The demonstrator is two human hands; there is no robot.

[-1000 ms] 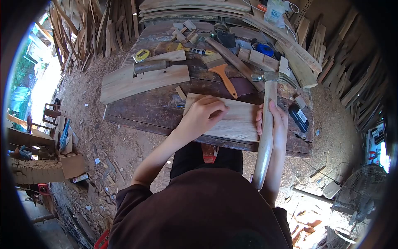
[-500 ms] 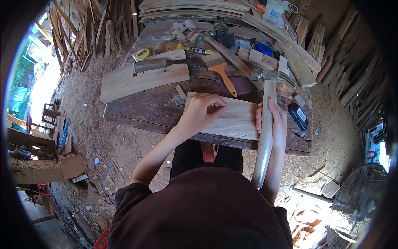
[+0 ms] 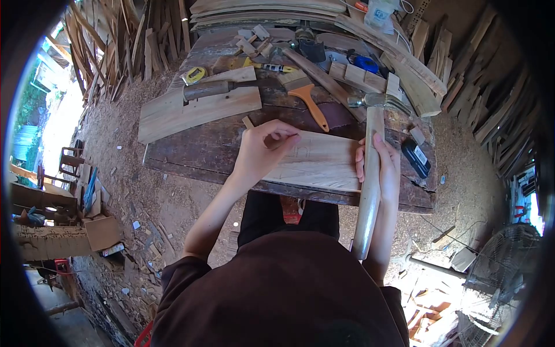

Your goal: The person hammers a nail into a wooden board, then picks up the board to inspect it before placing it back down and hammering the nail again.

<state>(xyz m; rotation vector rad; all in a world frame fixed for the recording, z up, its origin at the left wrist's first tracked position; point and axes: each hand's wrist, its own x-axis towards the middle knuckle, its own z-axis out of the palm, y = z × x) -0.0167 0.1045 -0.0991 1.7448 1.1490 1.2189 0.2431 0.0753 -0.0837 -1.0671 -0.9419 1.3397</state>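
A pale wooden board (image 3: 324,163) lies near the front edge of the workbench. My left hand (image 3: 260,151) is over the board's left end, its thumb and fingers pinched together; anything between them is too small to make out. At the board's right end, my right hand (image 3: 384,168) is wrapped round the wooden handle of a hammer (image 3: 370,191). The hammer's metal head points away from me, and its handle runs back toward my body. Faint marks show on the board beside my left fingertips.
An orange-handled brush (image 3: 312,107), a chisel (image 3: 208,90), a yellow tape measure (image 3: 195,75) and a notched board (image 3: 202,115) lie farther back on the workbench (image 3: 191,153). A black box-like object (image 3: 416,157) is at the right, and wood stacks (image 3: 266,8) stand behind.
My left hand has moved left along the board, uncovering more of its surface. My right hand and the hammer have stayed nearly in place.
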